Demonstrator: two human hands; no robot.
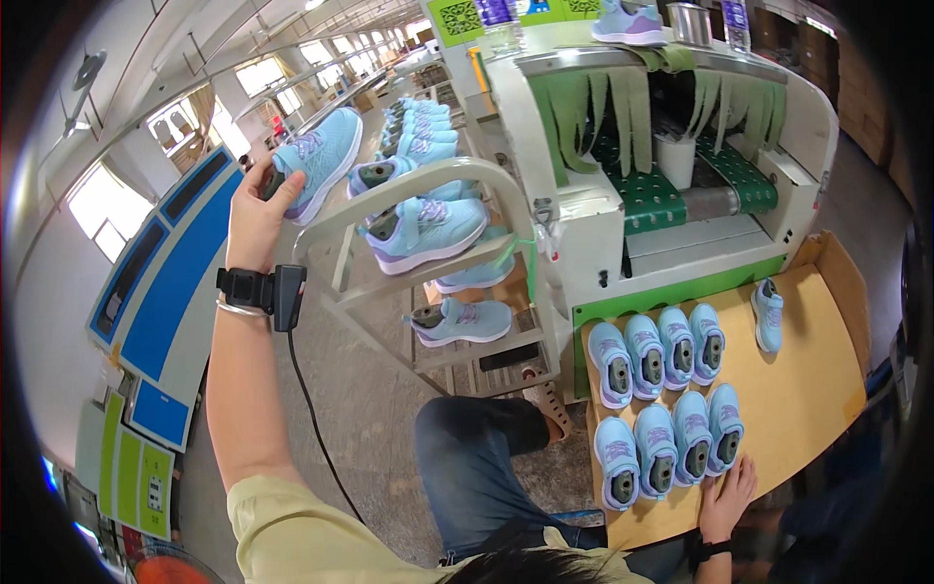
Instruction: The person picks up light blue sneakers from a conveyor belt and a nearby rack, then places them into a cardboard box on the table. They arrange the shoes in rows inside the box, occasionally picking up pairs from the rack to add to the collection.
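Tan is the table (808, 389) at four o'clock. The right hand (730, 496) lies there, its grip spread apart, just beside two rows of blue sneakers (655, 422). At ten, the left hand's (261, 209) grip is clamped on the heel of a raised sneaker (328, 159). Beyond, a metal rack (472, 169) holds more shoes (438, 234). At two stands a white machine (584, 234).

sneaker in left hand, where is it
In the head view, the blue sneaker is at upper left, held at the heel by the left hand, left of the racked sneakers.

Room over tabletop (796, 409); shoe rows (656, 428) block left part.
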